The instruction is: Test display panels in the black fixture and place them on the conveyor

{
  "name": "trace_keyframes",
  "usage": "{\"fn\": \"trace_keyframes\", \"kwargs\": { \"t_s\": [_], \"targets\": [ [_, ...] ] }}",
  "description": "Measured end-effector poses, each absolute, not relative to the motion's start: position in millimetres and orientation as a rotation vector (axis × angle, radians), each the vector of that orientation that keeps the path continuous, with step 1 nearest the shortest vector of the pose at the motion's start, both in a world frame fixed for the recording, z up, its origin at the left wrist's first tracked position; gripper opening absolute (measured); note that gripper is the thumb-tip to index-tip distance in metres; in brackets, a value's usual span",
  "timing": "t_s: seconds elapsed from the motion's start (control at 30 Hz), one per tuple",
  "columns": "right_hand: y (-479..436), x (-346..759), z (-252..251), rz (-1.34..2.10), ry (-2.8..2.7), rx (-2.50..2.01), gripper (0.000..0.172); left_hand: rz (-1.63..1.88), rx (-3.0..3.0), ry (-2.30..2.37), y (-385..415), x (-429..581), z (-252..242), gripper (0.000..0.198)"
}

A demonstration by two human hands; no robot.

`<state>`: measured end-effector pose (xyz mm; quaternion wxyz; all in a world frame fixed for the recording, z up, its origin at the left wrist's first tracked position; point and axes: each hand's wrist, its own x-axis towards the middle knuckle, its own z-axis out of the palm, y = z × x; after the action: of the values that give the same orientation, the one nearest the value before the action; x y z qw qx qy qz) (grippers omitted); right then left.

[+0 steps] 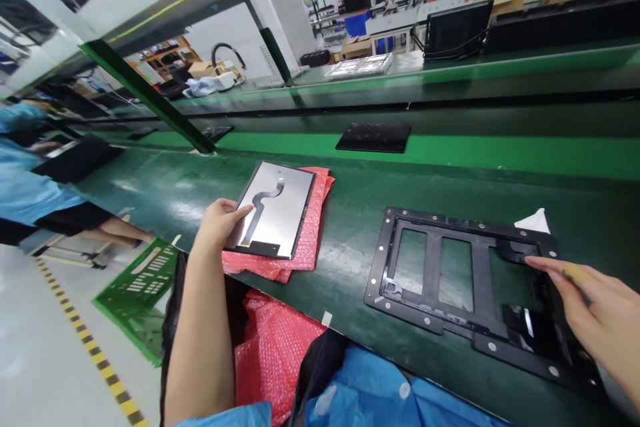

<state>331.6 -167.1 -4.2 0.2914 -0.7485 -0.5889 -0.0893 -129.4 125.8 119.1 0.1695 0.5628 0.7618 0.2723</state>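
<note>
My left hand is closed on the left edge of a display panel, thumb on top. The panel has a silvery back, a thin dark border and a curved grey ribbon cable. It is over red bubble-wrap bags on the bench. At the right, my right hand reaches over a black frame fixture with open windows and round silver studs along its rim. Its index finger is stretched out and touches the upper right part of the fixture. The other fingers are partly hidden.
The green bench runs across the view. A dark flat panel lies at its back, below a raised shelf. More red bubble wrap is at my lap. A person in blue works at the left. A white scrap lies behind the fixture.
</note>
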Motion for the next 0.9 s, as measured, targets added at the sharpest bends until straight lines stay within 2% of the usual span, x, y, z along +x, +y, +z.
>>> {"fn": "trace_keyframes", "kwargs": {
  "t_s": [0.17, 0.37, 0.47, 0.57, 0.77, 0.9],
  "targets": [
    [-168.1, 324.8, 1.9, -0.130, -1.319, -2.089, 0.040, 1.031, 1.301, 1.896, 85.6, -121.9, 133.5, 0.047],
    [-156.6, 273.2, 33.0, 0.013, -1.356, -1.791, 0.024, 1.082, 1.098, 1.423, 23.2, -69.8, 119.8, 0.070],
    [-142.8, 241.5, 42.4, 0.107, -1.415, -1.633, 0.019, 1.032, 1.046, 1.328, -1.9, -33.2, 111.3, 0.064],
    [-128.1, 220.5, 43.9, 0.058, -1.439, -1.572, 0.013, 0.984, 1.056, 1.258, -18.6, -4.5, 108.7, 0.056],
    [-124.5, 221.6, 42.2, -0.140, -1.380, -1.644, 0.010, 0.885, 1.124, 1.225, -34.8, 20.0, 115.5, 0.057],
    [-128.7, 231.8, 42.8, -0.027, -1.348, -1.720, 0.010, 0.853, 1.150, 1.227, -38.9, 30.5, 118.8, 0.055]
  ]
}}
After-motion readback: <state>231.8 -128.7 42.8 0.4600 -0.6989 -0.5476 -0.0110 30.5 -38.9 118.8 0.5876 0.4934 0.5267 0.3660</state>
